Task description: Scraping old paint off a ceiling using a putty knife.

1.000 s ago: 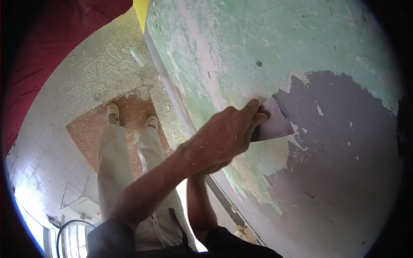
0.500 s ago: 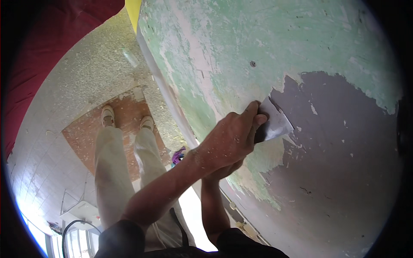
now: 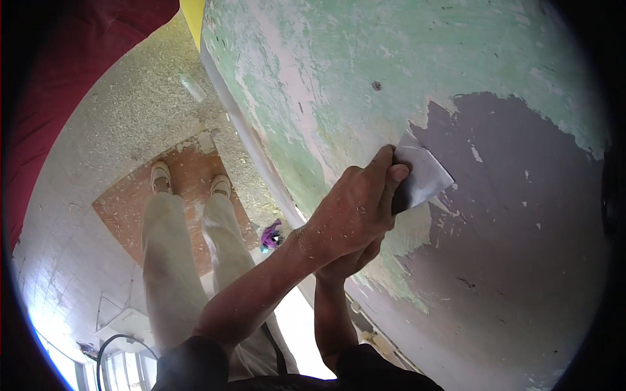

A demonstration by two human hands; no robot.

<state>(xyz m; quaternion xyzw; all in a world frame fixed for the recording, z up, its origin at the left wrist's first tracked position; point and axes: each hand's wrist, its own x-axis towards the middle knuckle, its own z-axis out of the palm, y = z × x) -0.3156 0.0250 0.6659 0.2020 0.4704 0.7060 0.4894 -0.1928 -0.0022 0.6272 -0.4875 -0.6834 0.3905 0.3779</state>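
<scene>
A broad metal scraper [image 3: 424, 171] lies with its blade against the wall, where peeling green paint [image 3: 339, 124] meets a large grey-mauve bare patch [image 3: 515, 195]. My left hand [image 3: 352, 208] is closed on the scraper, its fingers and thumb pressing near the blade. Beneath and partly behind it, my right hand [image 3: 355, 262] is also closed, apparently round the scraper's handle, which the hands hide. Thin torn flakes of paint [image 3: 443, 207] stand along the ragged edge beside the blade. Pale specks dust my left hand and wrist.
My feet stand on a reddish-brown board [image 3: 186, 189] amid paint chips strewn over the floor [image 3: 156, 85]. Dark red cloth [image 3: 59, 85] hangs at upper left. A purple crumpled item [image 3: 270, 234] lies by the wall's foot. A small screw or plug [image 3: 377, 85] sits in the wall.
Both hands have pushed the scraper a little to the right along the wall, further over the grey-mauve patch. The whole view has shifted slightly, with the wall higher in it.
</scene>
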